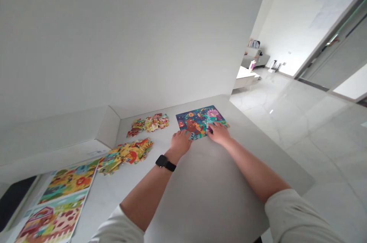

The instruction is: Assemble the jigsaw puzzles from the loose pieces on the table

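A jigsaw puzzle (197, 120) with colourful animals on a dark blue ground lies flat on the grey table (200, 189). My left hand (181, 142) rests at its near left corner, palm down, fingers touching the edge. A black watch sits on that wrist. On the near right part of the puzzle lies my right hand (219, 133), its fingers apart over the picture. A small dark spot shows beside its thumb; whether that is a gap or part of the print I cannot tell. No loose piece is visible in either hand.
To the left lie a yellow-orange pile of puzzle pieces (133, 152) and a multicoloured pile of pieces (151, 122). Farther left are two picture sheets (69, 182). A white box-like ledge (106, 128) and a white wall (143, 44) bound the table's back.
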`<act>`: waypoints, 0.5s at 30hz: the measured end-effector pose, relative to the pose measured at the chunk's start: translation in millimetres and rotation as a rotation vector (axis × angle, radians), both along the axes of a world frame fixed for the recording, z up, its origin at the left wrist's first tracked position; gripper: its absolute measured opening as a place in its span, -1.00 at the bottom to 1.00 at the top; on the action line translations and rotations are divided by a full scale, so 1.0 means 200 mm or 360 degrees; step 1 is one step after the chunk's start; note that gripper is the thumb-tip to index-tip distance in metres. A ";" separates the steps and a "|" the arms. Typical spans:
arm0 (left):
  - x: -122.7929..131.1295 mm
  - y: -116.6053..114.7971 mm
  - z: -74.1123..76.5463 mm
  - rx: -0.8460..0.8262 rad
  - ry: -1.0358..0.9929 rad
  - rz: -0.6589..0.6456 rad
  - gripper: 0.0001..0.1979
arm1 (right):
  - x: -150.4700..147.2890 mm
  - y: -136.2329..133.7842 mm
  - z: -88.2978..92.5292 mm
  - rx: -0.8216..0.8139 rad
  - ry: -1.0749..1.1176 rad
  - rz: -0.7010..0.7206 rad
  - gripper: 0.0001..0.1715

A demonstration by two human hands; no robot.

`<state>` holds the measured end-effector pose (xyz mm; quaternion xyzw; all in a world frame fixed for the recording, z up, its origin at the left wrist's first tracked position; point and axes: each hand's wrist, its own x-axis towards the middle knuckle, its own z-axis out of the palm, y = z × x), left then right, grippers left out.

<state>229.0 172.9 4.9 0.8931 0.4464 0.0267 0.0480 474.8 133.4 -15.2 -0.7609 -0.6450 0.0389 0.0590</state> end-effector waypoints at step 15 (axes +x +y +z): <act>0.06 0.16 -0.04 -0.0063 -0.0210 0.0054 -0.57 | 0.12 0.26 -0.07 0.0078 0.0023 0.0017 -0.37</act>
